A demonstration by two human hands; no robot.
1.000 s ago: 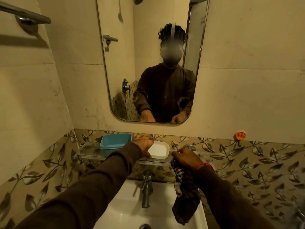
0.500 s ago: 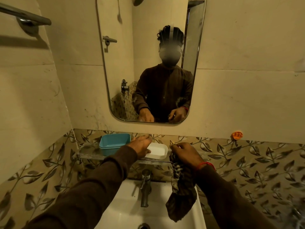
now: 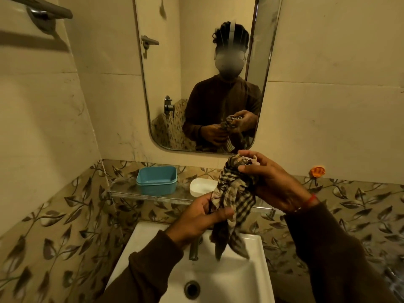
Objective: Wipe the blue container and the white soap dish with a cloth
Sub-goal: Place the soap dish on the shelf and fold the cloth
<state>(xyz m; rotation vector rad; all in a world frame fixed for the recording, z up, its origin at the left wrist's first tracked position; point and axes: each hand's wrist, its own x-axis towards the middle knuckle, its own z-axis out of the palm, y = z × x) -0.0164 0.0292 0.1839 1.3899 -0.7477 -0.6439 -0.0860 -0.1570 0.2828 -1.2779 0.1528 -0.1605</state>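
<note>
A blue container (image 3: 157,179) stands open-topped on the glass shelf (image 3: 122,193) under the mirror. To its right lies the white soap dish (image 3: 200,186), partly hidden behind the cloth. A dark checked cloth (image 3: 235,193) hangs above the sink between both hands. My left hand (image 3: 203,217) grips its lower part, thumb across the fabric. Higher up, my right hand (image 3: 271,180) pinches the bunched top end. Both hands are in front of the shelf and touch neither the container nor the dish.
A white sink (image 3: 218,274) with a metal tap (image 3: 194,248) sits directly below the hands. The mirror (image 3: 196,51) hangs on the back wall. A towel rail (image 3: 43,7) is fixed high on the left wall, and an orange hook (image 3: 318,171) on the right.
My left hand has left the soap dish and taken hold of the cloth's lower part. My right hand has lifted the cloth's top end higher. The dish stays on the shelf.
</note>
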